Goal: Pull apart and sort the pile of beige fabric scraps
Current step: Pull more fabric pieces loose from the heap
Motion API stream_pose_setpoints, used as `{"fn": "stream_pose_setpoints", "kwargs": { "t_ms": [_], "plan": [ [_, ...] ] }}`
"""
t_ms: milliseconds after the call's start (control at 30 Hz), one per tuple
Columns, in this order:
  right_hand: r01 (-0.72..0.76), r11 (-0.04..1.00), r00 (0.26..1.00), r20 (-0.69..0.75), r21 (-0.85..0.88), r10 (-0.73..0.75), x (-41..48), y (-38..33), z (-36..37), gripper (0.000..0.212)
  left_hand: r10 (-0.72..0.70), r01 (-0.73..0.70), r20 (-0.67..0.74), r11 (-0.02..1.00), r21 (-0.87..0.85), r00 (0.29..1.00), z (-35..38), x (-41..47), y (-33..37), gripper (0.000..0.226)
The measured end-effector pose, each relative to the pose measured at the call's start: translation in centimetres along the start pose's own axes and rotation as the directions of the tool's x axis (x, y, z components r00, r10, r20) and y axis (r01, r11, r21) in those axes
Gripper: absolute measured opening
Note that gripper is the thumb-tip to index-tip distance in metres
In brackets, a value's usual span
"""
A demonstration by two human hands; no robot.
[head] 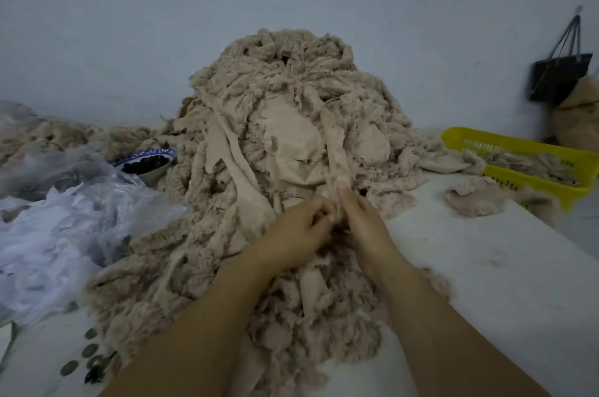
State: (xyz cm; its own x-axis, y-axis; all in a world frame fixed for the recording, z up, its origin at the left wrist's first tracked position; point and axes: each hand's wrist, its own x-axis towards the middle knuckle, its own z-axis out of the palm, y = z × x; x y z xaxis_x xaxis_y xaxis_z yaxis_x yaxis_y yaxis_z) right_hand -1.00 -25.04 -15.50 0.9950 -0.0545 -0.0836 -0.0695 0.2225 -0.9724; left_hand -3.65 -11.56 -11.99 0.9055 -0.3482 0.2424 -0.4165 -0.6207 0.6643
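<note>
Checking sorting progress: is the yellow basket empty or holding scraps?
Not empty: beige scraps lie inside the yellow basket, below its rim.

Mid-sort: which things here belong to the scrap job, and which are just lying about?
Job: scrap pile, strip gripped by left hand and right hand, yellow basket holding scraps.
Lying about: blue-rimmed bowl, clear plastic bags, black bag hanging on the wall.

Head-worn wide view, facing forward and down; close above table (486, 267)
</note>
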Motion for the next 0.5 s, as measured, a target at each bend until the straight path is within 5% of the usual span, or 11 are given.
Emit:
{"fn": "stream_pose_setpoints", "kwargs": {
  "t_ms": [100,167,267,367,433,500],
  "plan": [
    [0.111,0.955,0.992,-0.024,-0.276,-0.122,-0.2,-0.2,-0.2,0.013,0.087,-0.094,0.296,0.996,0.008,0.951,-0.5,-2.4,0.7,0.017],
    [0.166,0.912,0.977,-0.063,-0.375,-0.203,-0.4,-0.4,-0.3,0.019,0.068,-0.045,0.327,0.996,-0.076,0.943,-1.1,-3.1,0.4,0.017],
    [0.275,0.906,0.93,-0.148,-0.323,-0.336,-1.1,-0.9,0.4,0.033,-0.071,0.117,0.145,0.931,-0.344,0.987,-1.5,-3.6,-0.1,0.027],
    [0.421,0.839,0.863,-0.134,-0.346,-0.488,-2.1,-1.6,1.1,0.039,-0.195,0.121,-0.188,0.931,-0.345,0.963,-1.3,-3.2,-0.2,0.032],
    [0.414,0.876,0.907,0.024,-0.246,-0.421,-2.7,-1.8,1.7,0.036,-0.22,0.071,-0.283,0.888,-0.455,0.934,-1.2,-3.1,-0.3,0.035],
    [0.244,0.97,0.947,0.219,-0.014,-0.235,-3.2,-1.9,2.4,0.025,-0.277,0.094,-0.256,0.828,-0.553,0.926,-0.9,-3.2,-0.6,0.042]
  ]
}}
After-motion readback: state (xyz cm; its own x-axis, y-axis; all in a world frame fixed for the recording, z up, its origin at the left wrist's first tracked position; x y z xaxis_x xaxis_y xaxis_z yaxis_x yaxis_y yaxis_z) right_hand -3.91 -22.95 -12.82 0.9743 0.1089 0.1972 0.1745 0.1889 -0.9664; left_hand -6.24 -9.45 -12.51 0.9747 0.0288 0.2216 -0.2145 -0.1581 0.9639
